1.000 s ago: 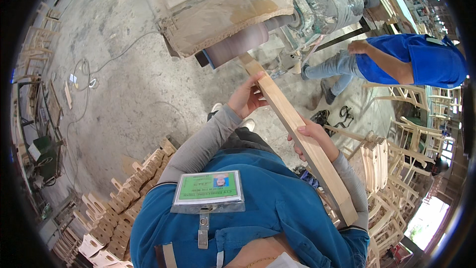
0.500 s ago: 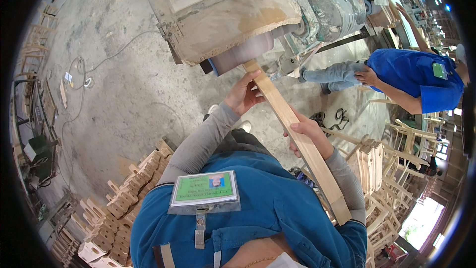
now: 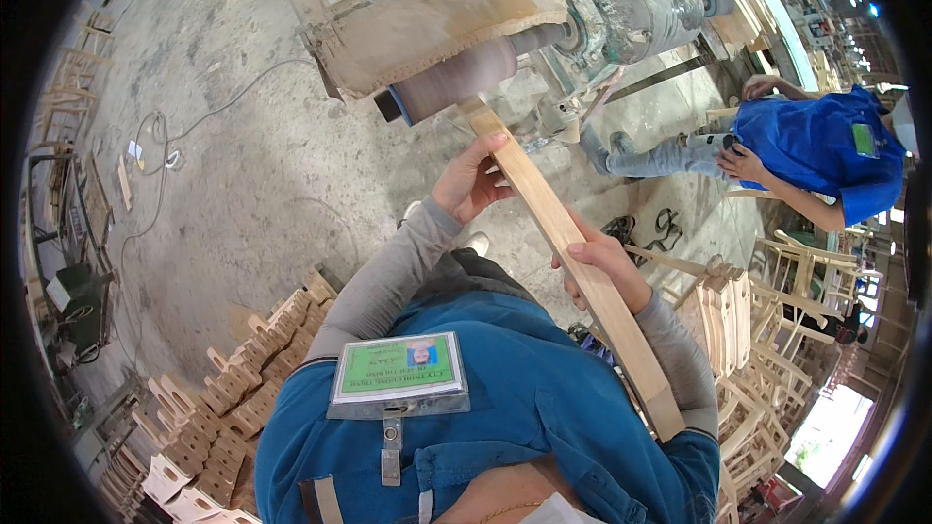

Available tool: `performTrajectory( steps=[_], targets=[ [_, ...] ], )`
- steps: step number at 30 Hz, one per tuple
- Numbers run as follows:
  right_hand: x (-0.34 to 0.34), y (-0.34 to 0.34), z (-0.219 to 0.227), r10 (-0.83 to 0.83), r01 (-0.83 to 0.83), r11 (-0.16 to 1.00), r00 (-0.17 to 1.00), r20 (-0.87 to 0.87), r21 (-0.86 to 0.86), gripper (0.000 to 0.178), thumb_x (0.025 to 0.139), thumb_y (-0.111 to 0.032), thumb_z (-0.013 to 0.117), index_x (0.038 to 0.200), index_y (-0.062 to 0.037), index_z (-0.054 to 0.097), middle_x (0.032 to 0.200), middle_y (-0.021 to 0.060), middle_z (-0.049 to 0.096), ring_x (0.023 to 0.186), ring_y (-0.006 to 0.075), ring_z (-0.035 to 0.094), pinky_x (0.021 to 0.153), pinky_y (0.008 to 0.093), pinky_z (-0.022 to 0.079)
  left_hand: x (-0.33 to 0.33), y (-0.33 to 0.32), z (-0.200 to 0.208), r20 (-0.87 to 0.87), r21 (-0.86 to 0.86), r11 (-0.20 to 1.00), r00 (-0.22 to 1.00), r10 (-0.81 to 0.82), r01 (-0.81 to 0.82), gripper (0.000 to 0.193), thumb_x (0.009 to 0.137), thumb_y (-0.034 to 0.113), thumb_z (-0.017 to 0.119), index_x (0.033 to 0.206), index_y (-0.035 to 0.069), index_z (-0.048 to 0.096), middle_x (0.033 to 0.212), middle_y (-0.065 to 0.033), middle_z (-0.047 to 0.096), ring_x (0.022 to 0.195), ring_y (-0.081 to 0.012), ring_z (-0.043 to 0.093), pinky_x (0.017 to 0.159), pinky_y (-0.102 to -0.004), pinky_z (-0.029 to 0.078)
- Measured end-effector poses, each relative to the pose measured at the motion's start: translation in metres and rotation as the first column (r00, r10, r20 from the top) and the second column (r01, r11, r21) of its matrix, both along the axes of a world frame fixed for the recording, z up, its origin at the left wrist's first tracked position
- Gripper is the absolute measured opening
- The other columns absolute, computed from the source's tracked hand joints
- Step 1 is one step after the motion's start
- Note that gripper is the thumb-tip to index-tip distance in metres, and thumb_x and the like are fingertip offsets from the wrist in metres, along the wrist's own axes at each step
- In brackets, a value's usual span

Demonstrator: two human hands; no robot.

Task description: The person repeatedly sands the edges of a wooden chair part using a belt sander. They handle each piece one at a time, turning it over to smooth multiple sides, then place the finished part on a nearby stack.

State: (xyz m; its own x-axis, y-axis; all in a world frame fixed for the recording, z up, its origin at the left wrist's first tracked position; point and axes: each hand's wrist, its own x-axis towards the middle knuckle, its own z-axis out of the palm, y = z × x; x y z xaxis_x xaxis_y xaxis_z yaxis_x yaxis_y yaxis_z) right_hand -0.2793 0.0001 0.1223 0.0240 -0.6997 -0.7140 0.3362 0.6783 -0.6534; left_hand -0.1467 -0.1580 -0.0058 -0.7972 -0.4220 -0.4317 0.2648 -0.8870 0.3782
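Observation:
A long pale wooden bar runs slantwise from the sanding drum down to my right upper arm. My left hand grips it near its far end, thumb on top and fingers curled beneath. Further back along the bar, my right hand is closed round it, with the thumb across the upper face. The bar's far tip lies right at the lower side of the sanding drum, a brownish cylinder with a blue edge; whether they touch I cannot tell.
A dusty machine housing covers the drum, with a motor to its right. Stacked wooden parts stand at lower left, more wooden pieces at right. A co-worker in a blue shirt stands at right. A cable crosses the floor.
The bar's far end and my left hand have shifted slightly left along the drum. The machine sits a little higher in view. The co-worker's raised arm has come down.

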Motion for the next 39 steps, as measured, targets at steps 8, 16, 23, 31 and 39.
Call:
performTrajectory(
  steps=[8, 16, 23, 31, 39],
  targets=[
    [-0.03, 0.115, -0.032, 0.124, -0.161, 0.977, 0.963, -0.237, -0.142, 0.092, 0.071, -0.029, 0.066, 0.144, -0.0083, 0.014, 0.13, 0.0145, 0.042, 0.116, 0.0196, 0.041, 0.1, 0.0287, 0.027, -0.006, 0.045, 0.034, 0.009, -0.098, 0.994, 0.998, -0.056, 0.056, 0.047, 0.086, 0.034, 0.055, 0.119, 0.003, 0.043, 0.109, -0.0109, 0.055, 0.105, -0.0259, 0.055, 0.089, -0.0407, 0.045],
    [-0.049, 0.154, -0.025, 0.124, -0.227, 0.941, 0.923, -0.365, -0.253, 0.096, 0.067, -0.025, 0.07, 0.142, -0.0032, 0.014, 0.14, 0.0162, 0.032, 0.127, 0.0215, 0.033, 0.103, 0.029, 0.024, -0.021, 0.053, 0.068, -0.031, -0.117, 0.993, 0.999, 0.025, -0.029, 0.046, 0.083, 0.032, 0.059, 0.119, 0.007, 0.045, 0.111, -0.0069, 0.055, 0.095, -0.0179, 0.058, 0.083, -0.0359, 0.048],
    [-0.054, 0.132, -0.013, 0.199, -0.279, 0.94, 0.914, -0.354, -0.194, 0.096, 0.068, -0.024, 0.07, 0.142, -0.003, 0.014, 0.139, 0.0176, 0.032, 0.127, 0.0228, 0.033, 0.103, 0.0291, 0.024, -0.008, 0.054, 0.062, -0.091, -0.239, 0.968, 0.99, -0.105, 0.08, 0.054, 0.083, 0.033, 0.056, 0.127, 0.008, 0.038, 0.117, -0.0091, 0.053, 0.109, -0.0187, 0.051, 0.089, -0.036, 0.044],
    [-0.041, 0.059, -0.013, 0.293, -0.358, 0.933, 0.798, -0.526, -0.023, 0.083, 0.075, -0.032, 0.064, 0.139, 0.0004, 0.022, 0.122, 0.0221, 0.05, 0.113, 0.0239, 0.05, 0.094, 0.0289, 0.036, -0.015, 0.03, -0.004, -0.111, 0.105, 0.993, 0.993, -0.044, 0.056, 0.051, 0.083, 0.032, 0.058, 0.123, 0.005, 0.041, 0.115, -0.0107, 0.053, 0.106, -0.0225, 0.054, 0.089, -0.0384, 0.046],
    [-0.042, -0.017, -0.01, 0.358, -0.392, 0.917, 0.74, -0.569, 0.067, 0.084, 0.074, -0.041, 0.062, 0.135, 0.0062, 0.027, 0.122, 0.0261, 0.049, 0.111, 0.0264, 0.051, 0.093, 0.0299, 0.037, -0.022, -0.008, -0.031, -0.109, 0.156, 0.986, 0.991, 0.074, -0.056, 0.049, 0.083, 0.031, 0.06, 0.119, 0.003, 0.041, 0.11, -0.0121, 0.054, 0.1, -0.0246, 0.056, 0.087, -0.0411, 0.049]
  ],
)
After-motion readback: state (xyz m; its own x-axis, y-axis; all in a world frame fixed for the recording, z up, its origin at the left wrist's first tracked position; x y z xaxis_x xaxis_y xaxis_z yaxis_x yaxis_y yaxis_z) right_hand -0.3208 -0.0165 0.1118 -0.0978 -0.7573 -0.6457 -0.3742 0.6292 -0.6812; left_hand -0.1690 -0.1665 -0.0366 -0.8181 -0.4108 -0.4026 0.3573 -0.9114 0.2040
